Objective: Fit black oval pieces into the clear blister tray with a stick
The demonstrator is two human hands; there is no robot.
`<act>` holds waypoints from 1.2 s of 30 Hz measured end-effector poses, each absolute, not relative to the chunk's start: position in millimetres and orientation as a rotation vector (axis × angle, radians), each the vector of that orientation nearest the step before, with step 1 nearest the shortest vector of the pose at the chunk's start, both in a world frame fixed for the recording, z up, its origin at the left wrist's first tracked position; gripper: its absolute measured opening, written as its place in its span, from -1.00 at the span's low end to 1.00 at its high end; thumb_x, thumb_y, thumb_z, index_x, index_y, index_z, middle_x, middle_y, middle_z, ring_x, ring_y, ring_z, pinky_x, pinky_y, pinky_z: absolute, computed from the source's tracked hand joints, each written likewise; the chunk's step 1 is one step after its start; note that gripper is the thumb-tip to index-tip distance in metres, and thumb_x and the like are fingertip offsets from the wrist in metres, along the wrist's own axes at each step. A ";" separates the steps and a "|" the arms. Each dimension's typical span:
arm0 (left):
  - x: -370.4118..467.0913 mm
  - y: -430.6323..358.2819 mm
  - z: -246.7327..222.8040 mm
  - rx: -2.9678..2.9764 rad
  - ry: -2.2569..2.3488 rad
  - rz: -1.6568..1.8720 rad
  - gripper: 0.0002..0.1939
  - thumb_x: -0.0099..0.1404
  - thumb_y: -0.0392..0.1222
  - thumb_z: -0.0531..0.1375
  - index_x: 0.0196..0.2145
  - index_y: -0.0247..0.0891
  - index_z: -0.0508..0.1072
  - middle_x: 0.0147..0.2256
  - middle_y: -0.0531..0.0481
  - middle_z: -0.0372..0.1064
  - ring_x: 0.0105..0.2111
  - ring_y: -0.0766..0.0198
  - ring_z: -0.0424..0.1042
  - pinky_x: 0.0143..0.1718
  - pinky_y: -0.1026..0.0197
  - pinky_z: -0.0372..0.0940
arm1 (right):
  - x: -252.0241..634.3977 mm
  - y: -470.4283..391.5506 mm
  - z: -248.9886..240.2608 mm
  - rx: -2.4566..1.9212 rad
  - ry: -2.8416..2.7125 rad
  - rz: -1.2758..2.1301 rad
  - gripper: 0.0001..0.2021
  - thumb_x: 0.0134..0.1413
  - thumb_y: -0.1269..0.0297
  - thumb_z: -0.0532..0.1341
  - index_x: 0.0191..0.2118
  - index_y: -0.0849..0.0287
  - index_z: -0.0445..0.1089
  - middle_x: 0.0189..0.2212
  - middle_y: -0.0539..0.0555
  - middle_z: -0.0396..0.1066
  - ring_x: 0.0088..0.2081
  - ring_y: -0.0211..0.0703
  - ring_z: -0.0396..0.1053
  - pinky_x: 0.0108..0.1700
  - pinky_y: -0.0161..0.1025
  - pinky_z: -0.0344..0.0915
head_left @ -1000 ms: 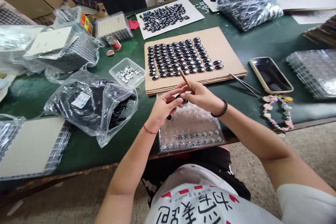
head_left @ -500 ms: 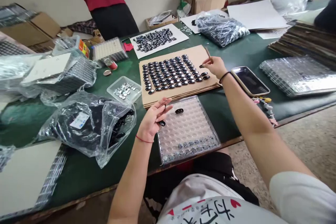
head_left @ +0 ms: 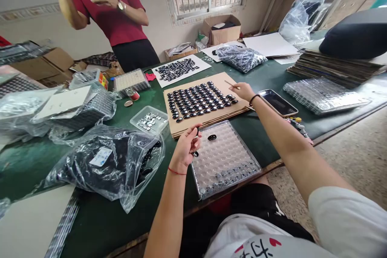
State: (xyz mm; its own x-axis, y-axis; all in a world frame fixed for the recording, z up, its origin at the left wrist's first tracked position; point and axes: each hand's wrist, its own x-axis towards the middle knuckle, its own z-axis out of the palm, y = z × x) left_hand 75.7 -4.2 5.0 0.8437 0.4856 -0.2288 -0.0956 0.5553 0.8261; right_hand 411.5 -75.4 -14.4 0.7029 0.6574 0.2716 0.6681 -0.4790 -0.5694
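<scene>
My left hand [head_left: 188, 147] is raised over the left edge of a clear tray [head_left: 228, 143] with round hollows, pinching a small black oval piece [head_left: 198, 131] between its fingertips. A second black oval piece [head_left: 196, 154] shows beneath its curled fingers; I cannot tell whether it is held or lies on the tray. One more black oval piece [head_left: 212, 137] lies on the tray, and shiny round bits [head_left: 238, 169] fill its near rows. My right hand [head_left: 243, 90] grips a thin light-brown stick [head_left: 232, 84] over the right part of a brown cardboard sheet [head_left: 222, 78], which bears rows of glossy black ovals [head_left: 196, 98].
A clear box of small silvery pieces [head_left: 149, 121] and a plastic bag of black parts [head_left: 105, 161] are on the left. A phone [head_left: 279, 102] lies by my right forearm, with stacked trays [head_left: 323, 92] beyond. Across the table stands a person in red [head_left: 116, 16].
The view has tipped upward, showing more of the co-worker. My left fingers have closed in around the black oval piece. The stick in my right hand now lies flatter, pointing left.
</scene>
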 end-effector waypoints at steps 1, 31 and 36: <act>76.4 -3.5 3.6 0.922 0.475 0.368 -0.69 0.03 -0.17 0.26 -0.25 -0.33 0.37 -0.53 0.07 0.27 -0.75 0.61 0.06 -0.79 0.52 -0.20 | 401.2 -81.3 -8.6 -2.189 -0.976 -0.058 -0.70 0.06 0.17 0.09 -0.27 0.29 0.46 -0.41 0.11 0.44 -0.40 -0.21 0.32 -0.34 -0.32 0.18; 75.8 -22.6 4.4 0.801 0.503 0.612 -0.80 0.22 -0.13 0.06 -0.49 -0.28 0.19 -0.72 0.23 -0.18 -0.78 0.54 -0.22 -0.78 0.46 -0.26 | 226.7 -112.6 44.2 -1.520 -1.647 0.066 -0.71 0.18 0.18 -0.02 -0.44 0.21 0.30 -0.56 0.01 0.28 -0.52 -0.29 0.22 -0.45 -0.35 0.13; 78.6 -25.3 -8.7 1.217 0.691 0.816 -0.85 0.22 -0.12 0.05 -0.36 -0.25 0.28 -0.62 0.15 0.06 -0.72 0.49 -0.05 -0.72 0.41 -0.14 | 235.1 -103.6 12.5 -1.544 -1.521 0.088 -0.73 0.19 0.22 -0.04 -0.42 0.20 0.29 -0.57 0.02 0.26 -0.53 -0.25 0.22 -0.47 -0.32 0.14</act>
